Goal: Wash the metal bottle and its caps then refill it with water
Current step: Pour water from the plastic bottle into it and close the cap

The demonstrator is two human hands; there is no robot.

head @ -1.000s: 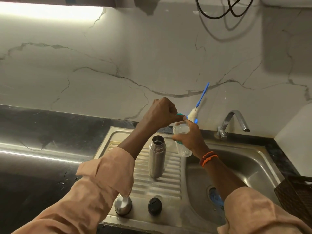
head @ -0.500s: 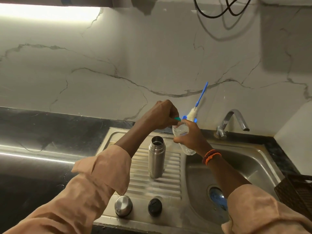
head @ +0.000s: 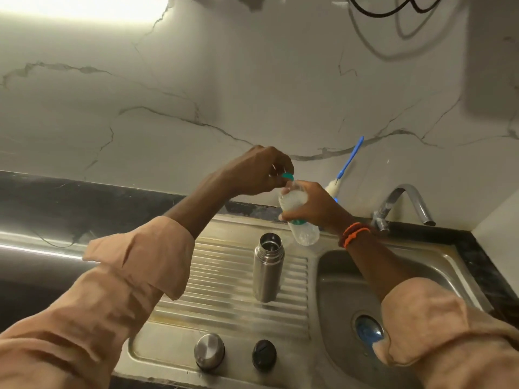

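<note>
The metal bottle [head: 268, 268] stands upright and uncapped on the ribbed drainboard [head: 224, 299] of the steel sink. Its steel cap [head: 209, 351] and black inner cap [head: 264, 354] lie side by side near the front edge. Above and behind the bottle, my right hand [head: 317, 204] grips a clear plastic water bottle [head: 302, 220], tilted with its neck up to the left. My left hand [head: 258, 171] pinches the green cap [head: 288, 176] at that bottle's neck.
The sink basin [head: 337, 276] lies to the right, with a blue strainer [head: 368, 331] at its drain and a tap [head: 404, 203] behind. A blue-handled bottle brush [head: 349, 161] leans on the marble wall. Black counter runs to the left.
Both hands and the plastic bottle have shifted slightly; the bottle now leans a little more. The metal bottle and its caps have not moved.
</note>
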